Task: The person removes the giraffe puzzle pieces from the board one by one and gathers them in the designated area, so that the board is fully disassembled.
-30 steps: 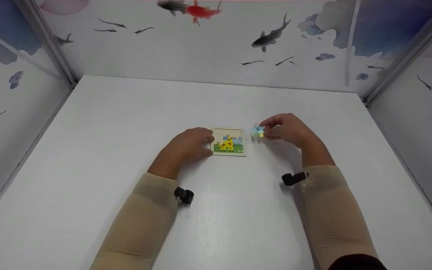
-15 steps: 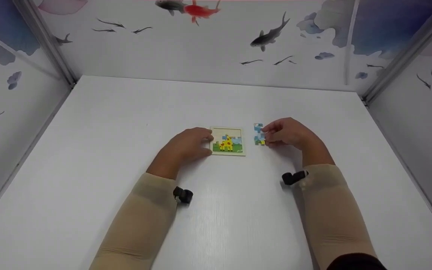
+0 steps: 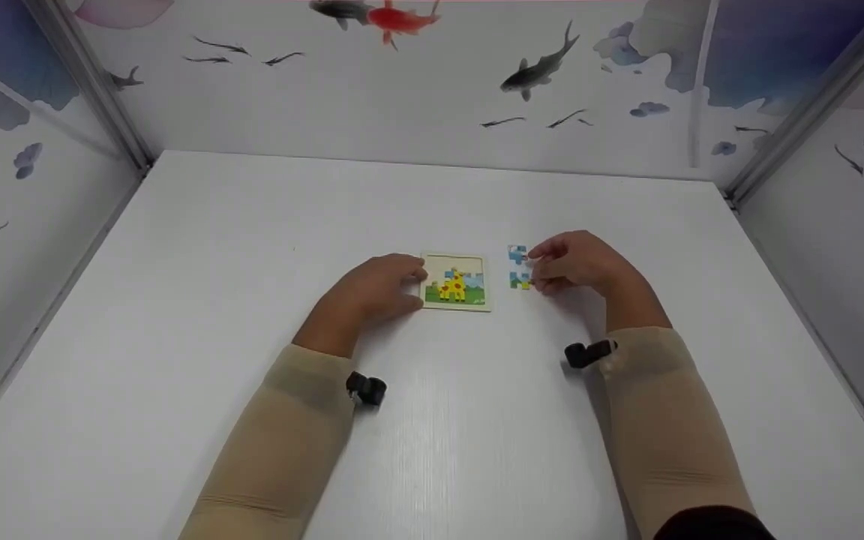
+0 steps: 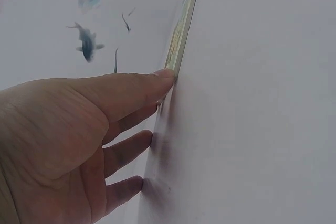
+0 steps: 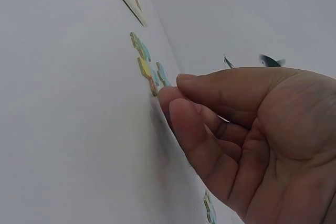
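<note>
My left hand rests beside a square puzzle board with a part-filled giraffe picture; its thumb and fingertips touch the board's left edge. In the left wrist view the thumb lies against that edge, and other fingertips rest on the table. My right hand has bent fingers close to loose jigsaw pieces right of the board: a blue one and a green-and-yellow one. In the right wrist view the pieces lie by the fingertips. Whether a piece is pinched between them is hidden.
Another small jigsaw piece lies by the lower side of the right hand. A white table carries everything, and white panels with painted fish stand along its back and sides.
The jigsaw pieces, bunched by my right fingertips a second ago, now lie spread, with a gap where a light blue piece showed. My right hand shifted slightly; the left stays put.
</note>
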Available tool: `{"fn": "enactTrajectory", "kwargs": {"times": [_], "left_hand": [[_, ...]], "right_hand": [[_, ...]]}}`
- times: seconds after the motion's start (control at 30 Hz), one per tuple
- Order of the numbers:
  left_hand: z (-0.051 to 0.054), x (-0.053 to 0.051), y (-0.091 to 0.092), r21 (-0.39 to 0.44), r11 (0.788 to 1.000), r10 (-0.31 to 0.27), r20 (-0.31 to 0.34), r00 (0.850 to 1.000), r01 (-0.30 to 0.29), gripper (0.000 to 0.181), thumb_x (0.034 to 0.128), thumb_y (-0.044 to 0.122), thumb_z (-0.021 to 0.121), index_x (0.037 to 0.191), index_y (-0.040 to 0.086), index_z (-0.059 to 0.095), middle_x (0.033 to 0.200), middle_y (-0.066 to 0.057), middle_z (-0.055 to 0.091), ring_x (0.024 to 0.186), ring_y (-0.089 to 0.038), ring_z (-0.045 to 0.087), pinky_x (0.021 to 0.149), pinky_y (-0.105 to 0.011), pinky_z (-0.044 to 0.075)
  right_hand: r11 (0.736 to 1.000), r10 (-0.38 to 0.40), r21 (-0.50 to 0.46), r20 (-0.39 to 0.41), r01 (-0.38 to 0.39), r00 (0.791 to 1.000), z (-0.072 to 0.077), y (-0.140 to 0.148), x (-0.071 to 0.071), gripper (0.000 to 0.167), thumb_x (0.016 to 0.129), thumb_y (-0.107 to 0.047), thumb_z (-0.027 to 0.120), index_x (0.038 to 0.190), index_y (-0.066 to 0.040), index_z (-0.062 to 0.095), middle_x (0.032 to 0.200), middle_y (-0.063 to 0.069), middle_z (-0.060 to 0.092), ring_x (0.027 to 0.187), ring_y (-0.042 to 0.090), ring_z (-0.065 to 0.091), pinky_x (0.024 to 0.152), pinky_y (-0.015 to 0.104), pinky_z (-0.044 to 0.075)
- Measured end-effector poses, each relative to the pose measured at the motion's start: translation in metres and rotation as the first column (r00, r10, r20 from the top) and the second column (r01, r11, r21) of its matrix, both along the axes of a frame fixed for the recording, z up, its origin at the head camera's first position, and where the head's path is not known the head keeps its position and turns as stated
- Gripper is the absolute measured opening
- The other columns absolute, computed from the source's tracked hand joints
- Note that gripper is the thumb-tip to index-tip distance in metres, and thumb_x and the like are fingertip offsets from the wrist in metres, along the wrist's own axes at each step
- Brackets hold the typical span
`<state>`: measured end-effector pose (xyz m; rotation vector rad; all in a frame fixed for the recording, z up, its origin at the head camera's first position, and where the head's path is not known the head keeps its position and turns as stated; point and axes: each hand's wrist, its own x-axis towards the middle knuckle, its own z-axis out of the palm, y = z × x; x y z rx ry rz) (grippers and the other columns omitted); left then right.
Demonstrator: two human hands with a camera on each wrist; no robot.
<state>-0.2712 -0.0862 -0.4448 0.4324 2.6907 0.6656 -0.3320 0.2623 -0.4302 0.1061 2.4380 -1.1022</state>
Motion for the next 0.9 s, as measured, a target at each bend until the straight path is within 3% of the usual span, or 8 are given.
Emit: {"fn": "enactTrajectory", "kwargs": {"times": [0.23, 0.5, 0.67, 0.9], "left_hand": [[0.0, -0.001, 0.001, 0.0, 1.0, 0.004, 0.003, 1.0, -0.004, 0.053, 0.1031, 0.029, 0.069, 0.154, 0.022, 0.058, 0.173, 0.009, 0.04, 0.166, -0.021, 0.028, 0.137, -0.045, 0.023], [0.0, -0.003, 0.002, -0.004, 1.0, 0.021, 0.015, 1.0, -0.021, 0.055, 0.1025, 0.032, 0.068, 0.155, 0.021, 0.057, 0.174, 0.006, 0.039, 0.167, -0.023, 0.027, 0.137, -0.047, 0.023], [0.001, -0.003, 0.003, 0.004, 1.0, 0.03, -0.006, 1.0, -0.03, 0.058, 0.1012, 0.033, 0.069, 0.156, 0.022, 0.055, 0.172, 0.004, 0.042, 0.164, -0.023, 0.033, 0.136, -0.048, 0.027], [0.002, -0.002, 0.004, -0.025, 1.0, -0.016, -0.026, 1.0, 0.015, 0.057, 0.1033, 0.034, 0.066, 0.158, 0.02, 0.055, 0.172, 0.005, 0.043, 0.164, -0.023, 0.034, 0.136, -0.048, 0.028]], "right_hand": [[0.998, 0.06, 0.013, -0.064, -0.059, 0.996, 0.009, -0.021, 0.003, 0.032, 0.1, -0.023, 0.076, 0.132, -0.019, 0.073, 0.119, 0.009, 0.069, 0.1, 0.024, 0.07, 0.087, 0.027, 0.063], [0.99, 0.136, 0.05, -0.091, -0.132, 0.987, 0.017, -0.059, 0.009, 0.031, 0.1, -0.025, 0.077, 0.13, -0.023, 0.075, 0.113, 0.007, 0.07, 0.094, 0.025, 0.07, 0.1, 0.046, 0.056], [0.983, 0.185, 0.04, -0.11, -0.182, 0.977, 0.017, -0.082, 0.011, 0.033, 0.099, -0.026, 0.077, 0.132, -0.022, 0.075, 0.115, 0.005, 0.071, 0.1, 0.023, 0.071, 0.096, 0.042, 0.062], [0.98, 0.2, 0.038, -0.122, -0.197, 0.972, 0.013, -0.1, 0.013, 0.03, 0.099, -0.023, 0.076, 0.13, -0.023, 0.076, 0.119, 0.003, 0.071, 0.108, 0.023, 0.067, 0.097, 0.04, 0.059]]}}
